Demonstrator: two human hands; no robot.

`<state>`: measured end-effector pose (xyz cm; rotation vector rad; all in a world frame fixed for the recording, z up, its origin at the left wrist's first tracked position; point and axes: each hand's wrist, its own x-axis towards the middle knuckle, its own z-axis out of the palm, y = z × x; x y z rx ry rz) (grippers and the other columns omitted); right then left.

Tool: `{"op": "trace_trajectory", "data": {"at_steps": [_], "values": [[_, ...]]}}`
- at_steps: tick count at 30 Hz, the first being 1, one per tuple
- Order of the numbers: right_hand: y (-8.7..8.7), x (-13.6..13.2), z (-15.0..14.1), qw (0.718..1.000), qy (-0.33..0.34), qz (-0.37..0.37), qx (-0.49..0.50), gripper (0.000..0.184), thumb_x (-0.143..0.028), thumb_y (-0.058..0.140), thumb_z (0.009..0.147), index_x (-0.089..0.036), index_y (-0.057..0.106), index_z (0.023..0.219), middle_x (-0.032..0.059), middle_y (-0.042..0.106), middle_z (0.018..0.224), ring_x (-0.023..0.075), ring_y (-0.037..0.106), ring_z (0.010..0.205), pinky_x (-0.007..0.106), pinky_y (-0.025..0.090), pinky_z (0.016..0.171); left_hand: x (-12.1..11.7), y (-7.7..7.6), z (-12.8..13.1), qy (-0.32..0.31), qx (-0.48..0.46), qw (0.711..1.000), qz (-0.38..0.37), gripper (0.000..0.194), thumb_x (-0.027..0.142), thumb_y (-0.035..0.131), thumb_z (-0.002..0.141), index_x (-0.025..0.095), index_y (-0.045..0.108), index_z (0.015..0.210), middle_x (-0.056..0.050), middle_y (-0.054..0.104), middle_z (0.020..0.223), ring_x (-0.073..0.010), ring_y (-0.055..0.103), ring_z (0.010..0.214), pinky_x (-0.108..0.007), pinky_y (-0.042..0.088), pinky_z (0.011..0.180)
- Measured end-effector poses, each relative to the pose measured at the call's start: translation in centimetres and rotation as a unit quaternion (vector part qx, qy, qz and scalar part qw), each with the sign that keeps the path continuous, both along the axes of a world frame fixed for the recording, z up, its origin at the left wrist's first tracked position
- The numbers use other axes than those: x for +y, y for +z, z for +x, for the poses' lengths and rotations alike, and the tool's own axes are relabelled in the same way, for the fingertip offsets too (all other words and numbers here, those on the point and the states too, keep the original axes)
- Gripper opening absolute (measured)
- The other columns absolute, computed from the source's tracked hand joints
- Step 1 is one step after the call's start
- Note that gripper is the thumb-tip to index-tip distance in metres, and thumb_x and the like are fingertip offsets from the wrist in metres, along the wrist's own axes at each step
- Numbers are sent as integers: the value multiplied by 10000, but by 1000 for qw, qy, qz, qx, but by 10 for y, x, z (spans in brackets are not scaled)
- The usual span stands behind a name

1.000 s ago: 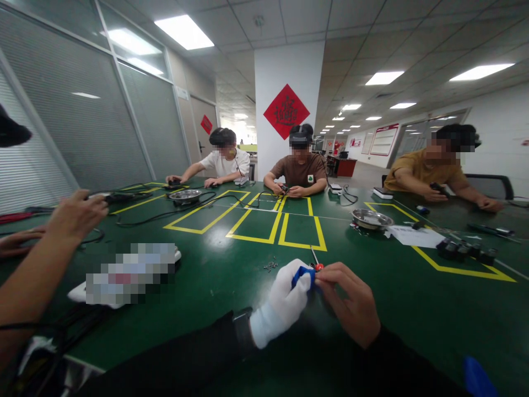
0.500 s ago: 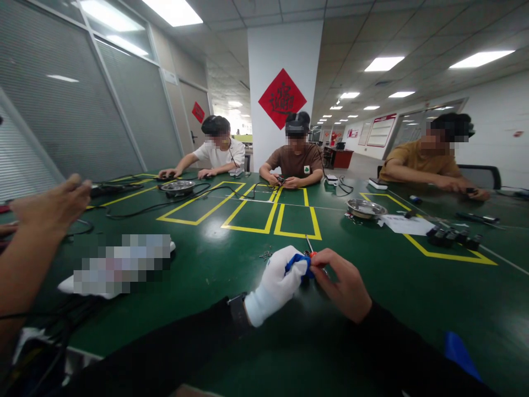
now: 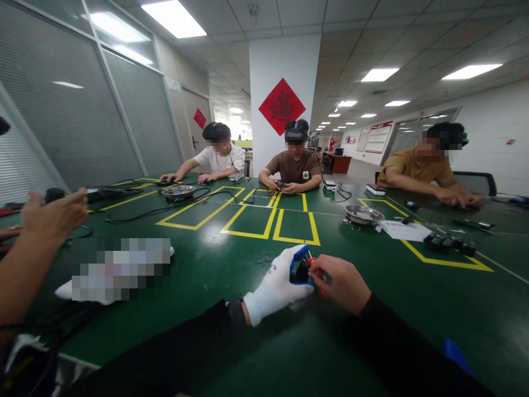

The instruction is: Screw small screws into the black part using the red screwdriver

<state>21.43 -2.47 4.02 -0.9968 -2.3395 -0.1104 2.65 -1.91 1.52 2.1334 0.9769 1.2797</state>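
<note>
My left hand [image 3: 278, 280] wears a white glove with blue fingertips. Its thumb and fingers curve round a small black part [image 3: 301, 270]. Bare, my right hand [image 3: 341, 280] meets it from the right, fingertips pinched together at the black part; whatever they hold is too small to make out. A screwdriver with a red handle [image 3: 323, 292] and thin metal shaft is partly covered by both hands, its shaft pointing away from me. Just beyond the glove, several small screws [image 3: 264, 260] lie scattered on the green table [image 3: 231, 275].
Steel bowls stand at left [image 3: 177, 191] and right [image 3: 363, 214]. A paper sheet [image 3: 403, 229] and several black blocks [image 3: 450, 242] lie right. A blue object [image 3: 458, 355] is near my right sleeve. Three people sit opposite; another person's hand [image 3: 53, 212] reaches in from the left.
My left hand's thumb and fingers have spread from a bunched grip, exposing the black part. My right fingertips remain close beside it. The hand at far left now holds up a dark object.
</note>
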Motion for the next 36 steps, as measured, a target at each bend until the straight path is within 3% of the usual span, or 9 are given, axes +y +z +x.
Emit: {"op": "trace_trajectory", "data": {"at_steps": [3,7,17,22,36], "values": [[0,1,-2,998,13,44,-32,50,-145,583,814,-176,617,796,24,648,767,145,584,693,258,420,651,5,-6,0,-3,30,999,-36,711,223,749,626,180,475,1281,-106,554,1264,-265,524,1157,-440,386,1034],[-1,1,-6,993,20,97,-71,74,-143,573,821,-174,633,792,31,661,758,148,578,668,273,397,637,9,-4,-4,-20,41,997,-56,550,165,713,656,179,569,1186,-86,619,1189,-244,573,1091,-416,415,1008],[2,-2,-11,973,58,176,-140,133,-142,508,879,-172,629,834,38,653,780,153,552,676,298,360,623,8,4,-9,-72,38,996,-42,497,117,688,660,188,613,1146,-62,659,1119,-230,593,1046,-383,425,986],[6,-3,-11,964,56,177,-192,148,-104,491,874,-173,617,842,46,649,814,171,550,716,312,364,638,5,9,-8,-73,35,996,-48,474,101,681,656,174,622,1121,-58,668,1092,-219,605,1014,-373,431,973],[2,-1,-8,976,67,149,-146,131,-122,524,863,-183,640,855,40,664,812,166,566,725,304,375,633,7,3,-9,-42,48,997,-54,502,160,717,653,180,614,1144,-78,660,1114,-237,601,1036,-389,434,975]]}}
